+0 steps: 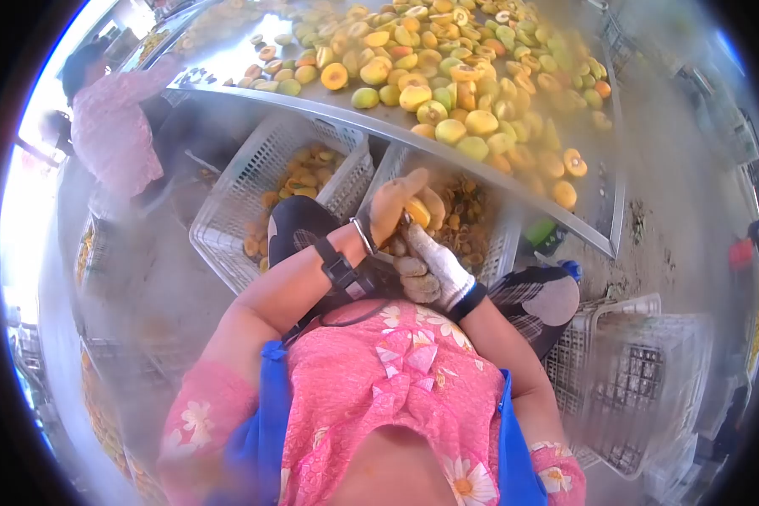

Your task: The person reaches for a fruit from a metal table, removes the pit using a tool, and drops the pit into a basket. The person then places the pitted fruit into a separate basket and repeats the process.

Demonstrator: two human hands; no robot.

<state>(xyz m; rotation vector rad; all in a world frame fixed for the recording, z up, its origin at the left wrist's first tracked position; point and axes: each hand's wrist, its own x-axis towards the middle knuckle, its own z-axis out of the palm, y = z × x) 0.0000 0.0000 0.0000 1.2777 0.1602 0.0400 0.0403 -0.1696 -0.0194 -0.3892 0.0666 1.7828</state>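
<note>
My left hand (396, 202), with a bracelet and a dark watch at the wrist, is closed around an orange-yellow apricot (417, 212). Against the fruit from below comes my right hand (430, 270) in a whitish knitted glove, its fingers curled. A small dark tip shows between that hand and the apricot, but what the right hand grips is too hidden to name. Both hands are above a white plastic crate (503, 244) that holds many orange apricot pieces (468, 211).
A metal-edged table (312, 103) in front bears a heap of green and yellow apricots (455, 93). Another crate (228, 198) with apricot pieces stands to the left. Stacked white crates (641, 363) are at the right. A person in pink (114, 126) sits at the far left.
</note>
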